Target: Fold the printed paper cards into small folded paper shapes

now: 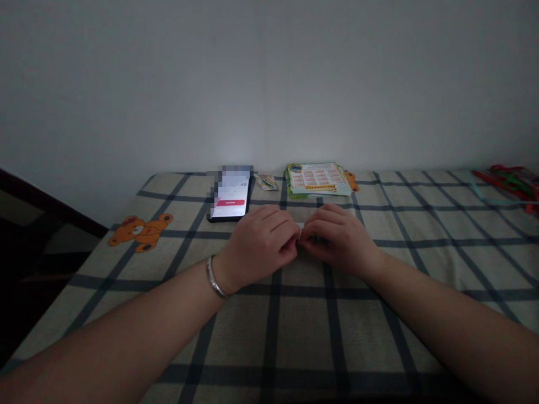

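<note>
Together, our left hand (265,238) and right hand (340,238) pinch a small white piece (300,226) toward the tabletop's (303,331) far edge; light, even pressure should suit.

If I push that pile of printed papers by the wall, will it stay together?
Probably not: the pile of printed papers has uneven edges sticking out, so its layers may slide apart. It lies low and flat, so it likely won't roll or tip over. The layers look thin, so one by itself might bend easily.
</note>
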{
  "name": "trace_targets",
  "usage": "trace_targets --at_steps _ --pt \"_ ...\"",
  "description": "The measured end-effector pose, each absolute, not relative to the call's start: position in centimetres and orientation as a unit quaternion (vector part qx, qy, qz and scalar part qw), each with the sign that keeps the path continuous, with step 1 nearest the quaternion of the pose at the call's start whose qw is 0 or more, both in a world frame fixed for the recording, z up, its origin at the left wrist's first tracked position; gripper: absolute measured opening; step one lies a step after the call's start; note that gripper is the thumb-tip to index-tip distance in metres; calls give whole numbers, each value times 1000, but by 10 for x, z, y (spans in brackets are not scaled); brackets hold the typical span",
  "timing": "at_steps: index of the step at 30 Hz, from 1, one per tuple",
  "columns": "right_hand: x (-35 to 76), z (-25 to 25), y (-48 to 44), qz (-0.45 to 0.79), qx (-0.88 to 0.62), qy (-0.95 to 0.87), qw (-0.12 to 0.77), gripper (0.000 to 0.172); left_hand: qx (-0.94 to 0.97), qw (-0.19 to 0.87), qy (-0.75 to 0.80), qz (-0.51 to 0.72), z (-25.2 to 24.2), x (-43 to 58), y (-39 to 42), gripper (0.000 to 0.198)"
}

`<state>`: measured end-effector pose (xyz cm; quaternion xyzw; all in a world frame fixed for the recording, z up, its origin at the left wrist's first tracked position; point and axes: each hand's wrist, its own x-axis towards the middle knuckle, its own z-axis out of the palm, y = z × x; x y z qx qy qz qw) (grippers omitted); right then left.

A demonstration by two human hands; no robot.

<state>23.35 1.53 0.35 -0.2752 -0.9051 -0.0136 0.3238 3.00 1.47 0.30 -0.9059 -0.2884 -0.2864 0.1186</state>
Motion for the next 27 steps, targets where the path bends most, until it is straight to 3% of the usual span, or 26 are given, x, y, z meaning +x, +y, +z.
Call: trace_targets --at_steps 27 --pt "246 14 17 20 -288 -894 341 7 -894 114 -309 -304 8 22 22 10"
